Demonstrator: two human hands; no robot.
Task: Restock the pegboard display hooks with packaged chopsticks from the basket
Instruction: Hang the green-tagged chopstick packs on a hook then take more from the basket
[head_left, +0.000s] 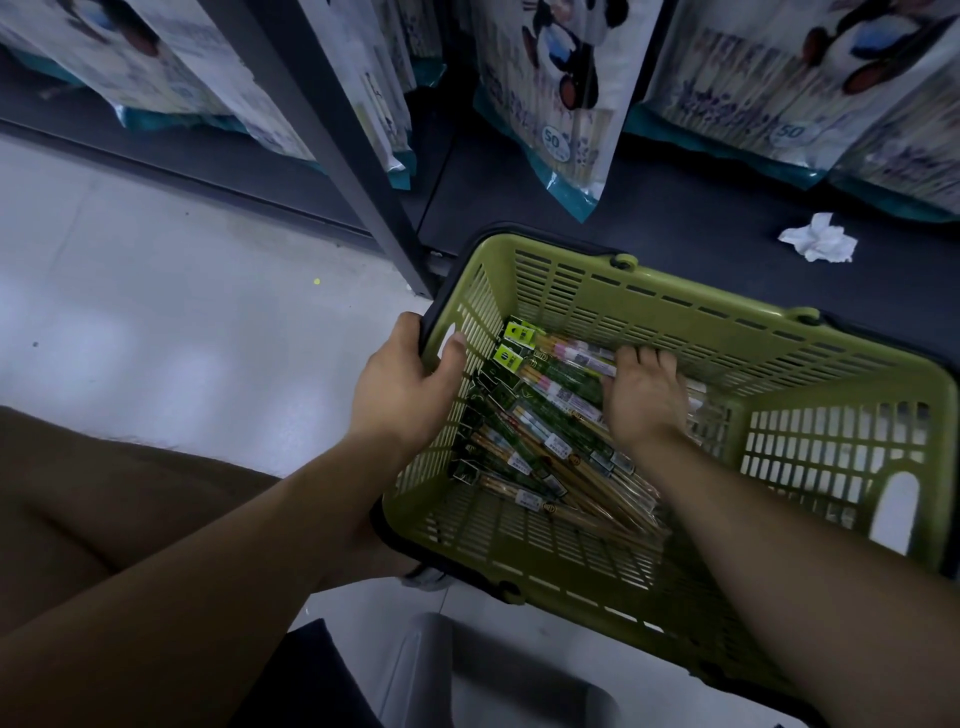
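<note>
Pick-up step. Left hand (405, 376) grips green basket (701, 338) rim. Right hand (644, 397) covers chopstick packs (535, 431), grasp unclear. Next: lift one out.

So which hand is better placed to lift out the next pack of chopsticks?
The right hand: it lies on the chopstick packs inside the green basket, while the left hand grips its rim.

Basket (675, 332): moulded green plastic, slotted walls, matt finish, with a black plastic rim. Chopstick packs (545, 415): clear glossy film over pale wooden sticks, printed labels. Hanging bags (550, 104): glossy printed film. Shelf base (701, 208): dark, matt, smooth. Tissue (818, 238): white crumpled paper. Floor (156, 291): pale, smooth, faint sheen.
</note>
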